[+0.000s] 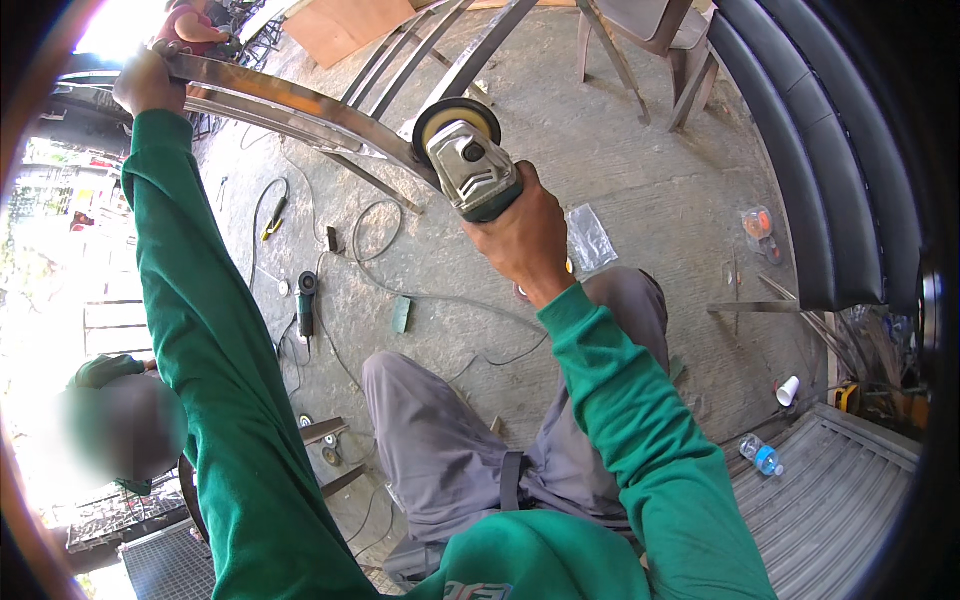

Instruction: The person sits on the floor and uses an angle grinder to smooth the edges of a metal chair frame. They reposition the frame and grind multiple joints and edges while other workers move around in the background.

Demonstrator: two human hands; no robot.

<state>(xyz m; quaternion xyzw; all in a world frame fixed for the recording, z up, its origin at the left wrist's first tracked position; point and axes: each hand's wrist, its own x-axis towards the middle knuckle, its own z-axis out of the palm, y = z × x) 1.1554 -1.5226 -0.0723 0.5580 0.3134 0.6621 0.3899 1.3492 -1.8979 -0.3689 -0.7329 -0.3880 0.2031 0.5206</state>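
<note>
My right hand (523,232) is wrapped round the body of an angle grinder (474,165), its round disc upward and to the left. That disc lies at or just over the near end of a curved metal frame (290,98) with several bars; whether it touches cannot be made out. Stretched far out to the upper left, my left hand (150,84) is closed on the frame's far end. The metal along the frame's upper edge looks brownish and partly bare.
A second grinder (305,300) and loose cables lie on the concrete floor, beside a clear plastic bag (591,238). Black padded slats (800,150) stand at right, above a water bottle (762,455) and a white cup (788,391). Another person (120,425) is at left, one more (195,28) at top left.
</note>
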